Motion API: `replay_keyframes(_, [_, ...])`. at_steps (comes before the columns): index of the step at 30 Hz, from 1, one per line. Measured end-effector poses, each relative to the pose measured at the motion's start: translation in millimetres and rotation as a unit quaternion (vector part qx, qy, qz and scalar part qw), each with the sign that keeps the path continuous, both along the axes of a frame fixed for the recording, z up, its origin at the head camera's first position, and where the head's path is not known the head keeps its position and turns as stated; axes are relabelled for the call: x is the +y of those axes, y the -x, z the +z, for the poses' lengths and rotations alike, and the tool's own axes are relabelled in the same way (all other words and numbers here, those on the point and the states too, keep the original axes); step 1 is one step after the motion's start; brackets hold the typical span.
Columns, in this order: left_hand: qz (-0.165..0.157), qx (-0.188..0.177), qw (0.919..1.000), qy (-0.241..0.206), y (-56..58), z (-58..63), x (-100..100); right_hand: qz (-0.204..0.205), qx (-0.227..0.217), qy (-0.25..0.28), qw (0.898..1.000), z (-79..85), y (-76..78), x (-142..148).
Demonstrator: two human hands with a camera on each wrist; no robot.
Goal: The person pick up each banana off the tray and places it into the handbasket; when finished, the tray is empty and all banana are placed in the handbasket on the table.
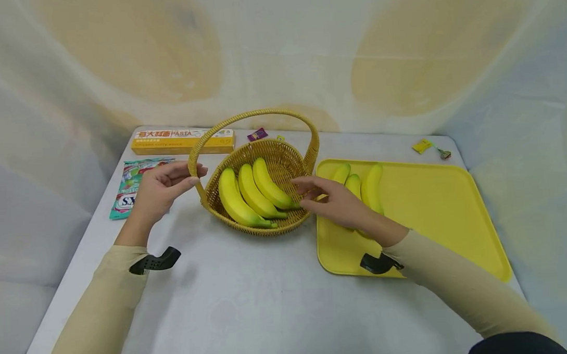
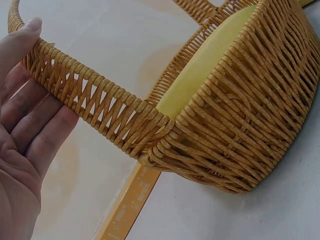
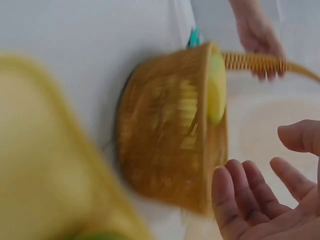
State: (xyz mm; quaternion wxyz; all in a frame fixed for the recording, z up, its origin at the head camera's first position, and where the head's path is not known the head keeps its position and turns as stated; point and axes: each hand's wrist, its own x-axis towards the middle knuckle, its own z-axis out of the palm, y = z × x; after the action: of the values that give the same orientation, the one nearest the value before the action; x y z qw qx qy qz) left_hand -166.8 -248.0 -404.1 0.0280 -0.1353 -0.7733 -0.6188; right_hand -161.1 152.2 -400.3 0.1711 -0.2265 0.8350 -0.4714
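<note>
My left hand (image 1: 161, 189) grips the handle (image 2: 85, 90) of a wicker basket (image 1: 283, 164), thumb on one side and fingers behind it. Three yellow bananas (image 1: 249, 196) lie side by side in the basket, stems pointing to the lower right. At the basket's right rim hovers my right hand (image 1: 336, 198), empty, with its fingers loosely bent. More bananas (image 1: 372, 189) rest on a yellow tray (image 1: 435, 218), partly covered by that hand and forearm. In the right wrist view the thumb and fingertips (image 3: 222, 182) stand apart beside the basket's rim.
Behind the basket lie a pasta box (image 1: 184, 144) and a small purple packet (image 1: 257, 134). A teal snack bag (image 1: 129, 187) is at the left, partly behind my left hand. A small yellow packet (image 1: 422, 146) sits at the back right of the white table (image 1: 250, 303).
</note>
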Motion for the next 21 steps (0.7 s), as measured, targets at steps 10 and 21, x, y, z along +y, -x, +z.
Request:
replay_keyframes(10, [0.006,0.007,0.9999,0.009,-0.9,0.1,0,-0.144,0.046,-0.128,0.98,-24.1,1.0,95])
replay_keyframes(21, [0.001,0.011,0.9999,-0.002,0.3,-0.9,0,-0.172,-0.022,-0.21,0.962,-54.9,12.2,131])
